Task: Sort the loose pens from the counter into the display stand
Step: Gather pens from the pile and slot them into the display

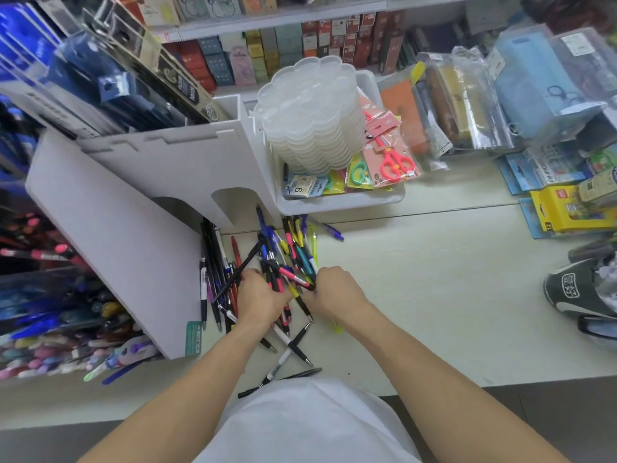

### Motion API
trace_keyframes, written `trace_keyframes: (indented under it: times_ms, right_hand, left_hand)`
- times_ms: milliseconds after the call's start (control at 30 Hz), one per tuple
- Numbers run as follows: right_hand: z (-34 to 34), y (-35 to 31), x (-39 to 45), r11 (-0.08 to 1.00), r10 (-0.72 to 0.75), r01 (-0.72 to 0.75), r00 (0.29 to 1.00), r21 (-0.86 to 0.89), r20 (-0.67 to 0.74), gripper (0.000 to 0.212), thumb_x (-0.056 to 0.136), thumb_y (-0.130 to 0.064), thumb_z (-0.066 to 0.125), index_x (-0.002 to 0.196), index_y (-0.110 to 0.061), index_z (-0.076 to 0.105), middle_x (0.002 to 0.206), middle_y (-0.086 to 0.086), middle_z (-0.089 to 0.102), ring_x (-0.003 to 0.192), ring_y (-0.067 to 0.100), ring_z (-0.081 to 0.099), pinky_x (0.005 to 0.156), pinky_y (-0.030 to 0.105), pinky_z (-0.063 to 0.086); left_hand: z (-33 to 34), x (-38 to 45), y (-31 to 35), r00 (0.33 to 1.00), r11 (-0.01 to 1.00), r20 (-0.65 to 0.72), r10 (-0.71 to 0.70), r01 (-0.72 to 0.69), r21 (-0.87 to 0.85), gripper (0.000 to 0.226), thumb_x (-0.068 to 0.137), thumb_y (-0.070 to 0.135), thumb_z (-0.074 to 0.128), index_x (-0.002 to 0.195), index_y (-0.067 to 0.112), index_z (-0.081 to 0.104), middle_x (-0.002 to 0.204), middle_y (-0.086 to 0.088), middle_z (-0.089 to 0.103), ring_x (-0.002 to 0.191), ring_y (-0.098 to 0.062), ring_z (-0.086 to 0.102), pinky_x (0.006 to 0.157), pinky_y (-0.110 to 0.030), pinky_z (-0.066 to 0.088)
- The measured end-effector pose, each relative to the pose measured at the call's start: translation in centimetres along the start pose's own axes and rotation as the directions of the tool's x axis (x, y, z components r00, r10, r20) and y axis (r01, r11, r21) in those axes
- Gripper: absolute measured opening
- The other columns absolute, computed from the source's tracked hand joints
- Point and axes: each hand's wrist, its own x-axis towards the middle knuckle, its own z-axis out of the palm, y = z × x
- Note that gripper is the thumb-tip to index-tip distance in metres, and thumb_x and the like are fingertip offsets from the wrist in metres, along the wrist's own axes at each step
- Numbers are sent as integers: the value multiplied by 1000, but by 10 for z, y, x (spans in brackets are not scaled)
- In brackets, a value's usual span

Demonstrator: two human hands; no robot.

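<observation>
Head cam, only view we've got: both our hands are down in the pile of loose pens (283, 262) on the pale counter (434, 295). Left hand (260, 300) has its fingers curled into the heap w/ a long black pen (238, 270) sticking up and out to the left from it, looks like we're gripping that one plus a few others, tho the fingertips are buried so can't swear which pens exactly. Right hand (334, 289) is just beside the left, nearly touching, fingers curled round a pink-and-black pen (293, 279) that pokes out toward the left hand. More pens are fanned out ahead of both hands, and some black/white ones lie behind the hands, closer to our white shirt (310, 422). The white display stand (110, 228) sits right of... no, left of the left hand, its side panel facing us, and its slots further left are stuffed w/ blurry coloured pens. Ahead of the hands there's a white tray (340, 200) holding a stack of clear scalloped lids (310, 118) and packs of kids' scissors (394, 162). Far right of the right hand: a yellow box (564, 212) and bagged pencil cases (467, 105). Shelf of small boxes at the back.
</observation>
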Motion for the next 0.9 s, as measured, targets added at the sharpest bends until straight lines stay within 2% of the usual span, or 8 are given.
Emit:
trace_keyframes:
  times_ms: [100,167,233,333,500,667,800,900]
  right_hand:
    - [-18,14,0,987,13,-30,994,157,107,32,95,-34,64,73,-14,51,71,1,51,57,14,47,48,26,35]
    - [-26,24,0,968,9,-51,986,245,167,24,95,-32,62,79,-14,56,78,3,63,65,19,58,56,28,46]
    - [-26,34,-1,891,-18,-102,966,443,258,13,96,-21,57,93,-9,62,86,5,77,76,25,70,70,33,59]
    - [-24,46,-7,786,-88,-137,940,603,328,16,96,-13,56,105,-2,63,87,6,79,71,18,69,64,29,55]
    - [-19,59,-24,668,-178,-123,931,734,318,10,99,-20,65,100,-10,66,84,4,75,70,11,62,60,25,51]
    - [-15,58,-38,599,-255,-107,914,794,315,16,97,-20,69,104,-6,67,90,8,77,74,12,68,62,24,51]
    - [-17,50,-46,527,-276,-67,929,847,245,12,98,-18,67,102,-7,67,90,10,77,74,15,67,63,24,51]
    - [-17,37,-48,520,-291,-50,928,852,232,15,99,-16,66,106,-4,68,88,9,76,74,14,68,63,25,52]
  left_hand:
    - [-2,-1,1,1000,999,27,-10,8,46,21,76,17,78,83,12,59,67,-2,62,59,-18,61,49,-26,43]
    - [-3,-2,0,999,996,22,-45,44,72,22,78,14,75,70,13,54,62,-2,55,57,-22,55,51,-28,40]
    - [-4,0,-2,997,995,42,-68,65,70,21,82,18,71,69,12,57,60,-3,56,58,-25,55,52,-29,41]
    - [-7,0,-5,993,997,90,-71,68,38,19,91,22,66,78,8,62,61,-4,52,55,-22,49,52,-28,37]
    - [-16,-5,-7,988,987,135,-78,95,-128,19,97,21,59,84,7,59,61,-4,52,46,-14,50,49,-24,41]
    - [-24,-14,-13,985,916,156,-75,130,-379,24,99,31,58,89,9,56,71,-5,50,59,-16,49,59,-29,44]
    - [-22,-30,-18,952,856,307,-21,176,-486,42,91,55,60,104,15,67,76,1,56,80,-20,57,87,-41,50]
    - [-19,-45,-16,886,780,457,73,235,-580,47,90,56,58,87,10,65,70,-7,57,67,-23,57,76,-41,50]
